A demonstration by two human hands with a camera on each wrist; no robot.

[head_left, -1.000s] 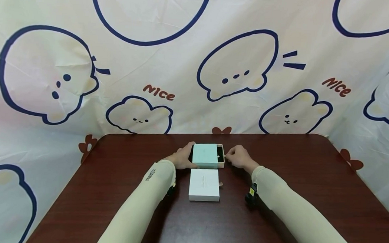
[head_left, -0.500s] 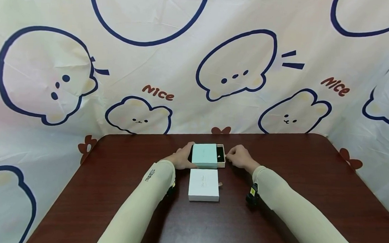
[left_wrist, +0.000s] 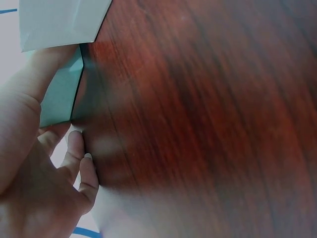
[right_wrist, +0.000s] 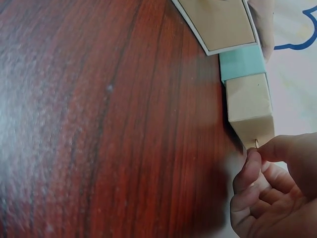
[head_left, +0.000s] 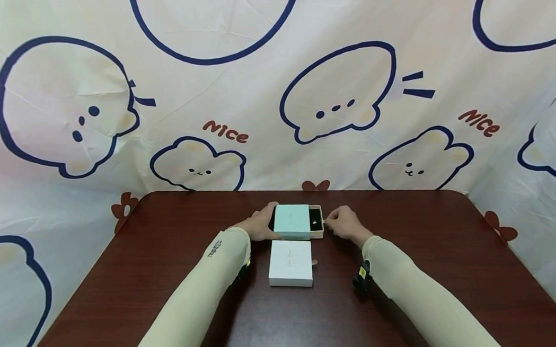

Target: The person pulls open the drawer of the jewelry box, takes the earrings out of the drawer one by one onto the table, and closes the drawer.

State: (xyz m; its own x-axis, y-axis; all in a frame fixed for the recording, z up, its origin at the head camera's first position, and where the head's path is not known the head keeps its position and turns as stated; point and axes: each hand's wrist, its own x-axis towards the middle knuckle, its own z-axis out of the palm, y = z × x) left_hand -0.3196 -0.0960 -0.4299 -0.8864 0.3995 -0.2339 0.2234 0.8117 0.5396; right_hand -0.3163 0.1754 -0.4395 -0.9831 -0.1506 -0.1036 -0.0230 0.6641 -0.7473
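Observation:
A mint-green sleeve of a drawer-style jewelry box (head_left: 291, 220) lies toward the table's far side. My left hand (head_left: 258, 224) grips its left end, with the thumb along the near side. From the sleeve's right end sticks out a cream drawer (right_wrist: 250, 99), partly pulled out. Its black lining carries a small pale star-like piece (head_left: 315, 222), too small to make out well. On the drawer's end face, my right hand (right_wrist: 282, 183) pinches a small pull tab (right_wrist: 256, 143) between thumb and forefinger; the other fingers are curled.
A white drawer-style box (head_left: 291, 263) with a small ribbon tab (head_left: 314, 263) at its right lies just in front of the green one. Both stand on a dark reddish-brown table (head_left: 297, 328). A cartoon-printed curtain (head_left: 263, 98) hangs behind the table and at its sides.
My right hand has shifted slightly right, and the drawer sticks out a little further from the green sleeve. The star-like piece shows more fully. The left hand and white box stay put.

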